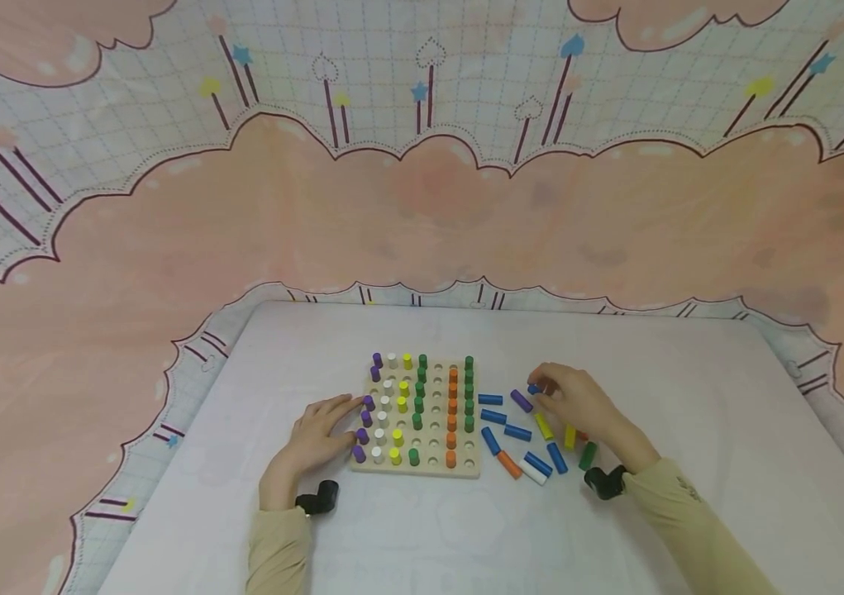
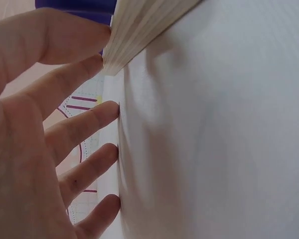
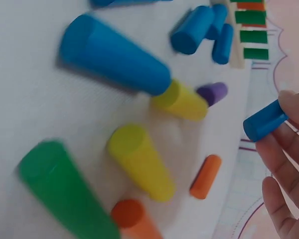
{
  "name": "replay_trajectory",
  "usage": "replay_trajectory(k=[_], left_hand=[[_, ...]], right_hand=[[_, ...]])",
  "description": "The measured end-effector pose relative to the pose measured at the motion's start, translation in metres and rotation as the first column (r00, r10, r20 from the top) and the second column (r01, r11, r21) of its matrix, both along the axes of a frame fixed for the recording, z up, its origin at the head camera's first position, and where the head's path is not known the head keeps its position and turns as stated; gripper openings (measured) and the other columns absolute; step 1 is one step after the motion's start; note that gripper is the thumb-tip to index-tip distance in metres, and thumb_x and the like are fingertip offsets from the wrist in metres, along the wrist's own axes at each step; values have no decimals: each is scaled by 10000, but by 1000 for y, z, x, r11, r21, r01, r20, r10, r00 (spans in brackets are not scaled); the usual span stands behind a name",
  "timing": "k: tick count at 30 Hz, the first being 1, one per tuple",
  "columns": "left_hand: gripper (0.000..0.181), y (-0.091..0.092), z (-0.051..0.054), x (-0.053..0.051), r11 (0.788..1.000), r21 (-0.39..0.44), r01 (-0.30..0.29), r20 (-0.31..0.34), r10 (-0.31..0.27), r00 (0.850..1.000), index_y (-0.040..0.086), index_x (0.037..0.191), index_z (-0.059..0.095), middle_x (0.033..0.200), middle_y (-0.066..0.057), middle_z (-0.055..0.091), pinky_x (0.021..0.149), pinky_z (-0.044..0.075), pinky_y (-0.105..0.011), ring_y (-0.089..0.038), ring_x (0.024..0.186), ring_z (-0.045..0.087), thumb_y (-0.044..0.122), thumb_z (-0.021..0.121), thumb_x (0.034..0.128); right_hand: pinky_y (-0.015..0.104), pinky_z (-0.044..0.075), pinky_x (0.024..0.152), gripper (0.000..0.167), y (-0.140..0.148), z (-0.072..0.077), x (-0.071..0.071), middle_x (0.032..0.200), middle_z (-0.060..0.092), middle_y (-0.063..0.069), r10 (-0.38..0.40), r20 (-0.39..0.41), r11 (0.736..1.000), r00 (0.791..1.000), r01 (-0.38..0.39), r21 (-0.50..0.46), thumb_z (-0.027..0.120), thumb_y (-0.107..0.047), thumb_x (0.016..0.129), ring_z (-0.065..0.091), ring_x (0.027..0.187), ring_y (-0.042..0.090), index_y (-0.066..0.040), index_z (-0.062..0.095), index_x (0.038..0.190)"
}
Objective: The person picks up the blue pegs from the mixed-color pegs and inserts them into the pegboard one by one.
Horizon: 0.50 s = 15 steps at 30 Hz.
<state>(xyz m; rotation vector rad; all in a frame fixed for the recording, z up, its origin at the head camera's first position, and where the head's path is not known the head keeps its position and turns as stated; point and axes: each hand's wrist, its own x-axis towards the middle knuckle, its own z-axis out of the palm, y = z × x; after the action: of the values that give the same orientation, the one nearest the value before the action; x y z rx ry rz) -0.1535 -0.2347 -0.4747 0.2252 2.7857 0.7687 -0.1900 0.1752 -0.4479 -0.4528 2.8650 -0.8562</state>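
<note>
A wooden pegboard (image 1: pixel 414 473) lies on the white table, with rows of purple, white, yellow, green and orange pegs standing in it; one column between green and orange shows bare holes. The left hand (image 1: pixel 321 434) rests at the board's left edge; in the left wrist view its thumb and index finger touch the board's side (image 2: pixel 134 37), the other fingertips on the table. Right of the board, the right hand (image 1: pixel 578 405) pinches a blue peg (image 3: pixel 264 121) between thumb and fingers, above the loose pegs.
Loose pegs lie right of the board: several blue (image 1: pixel 517 432), a purple (image 1: pixel 522 401), yellow ones (image 1: pixel 544 426), a green (image 1: pixel 588 455), a white (image 1: pixel 532 472) and orange ones (image 1: pixel 508 464). A patterned cloth (image 1: pixel 422 223) hangs behind the table.
</note>
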Motion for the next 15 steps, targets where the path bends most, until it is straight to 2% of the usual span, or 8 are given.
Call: replay_trajectory(k=[10, 15], left_hand=[[592, 2, 3, 1, 1000, 15, -9, -1, 9, 1000, 180, 1436, 453, 1528, -124, 383, 1090, 210, -688, -416, 1397, 261, 180, 569, 855], [584, 3, 3, 0, 1000, 12, -11, -1, 11, 1000, 174, 1432, 459, 1524, -122, 391, 1092, 209, -689, -416, 1400, 258, 173, 573, 859]], right_hand=[[481, 511, 923, 273, -17, 10, -2, 1035, 685, 39, -7, -2, 998, 1000, 7, -66, 650, -162, 897, 607, 954, 202, -87, 632, 1159], [475, 515, 916, 245, -25, 15, -6, 1006, 683, 40, -2, -51, 988, 999, -6, -154, 650, -133, 894, 601, 922, 191, -80, 634, 1132]])
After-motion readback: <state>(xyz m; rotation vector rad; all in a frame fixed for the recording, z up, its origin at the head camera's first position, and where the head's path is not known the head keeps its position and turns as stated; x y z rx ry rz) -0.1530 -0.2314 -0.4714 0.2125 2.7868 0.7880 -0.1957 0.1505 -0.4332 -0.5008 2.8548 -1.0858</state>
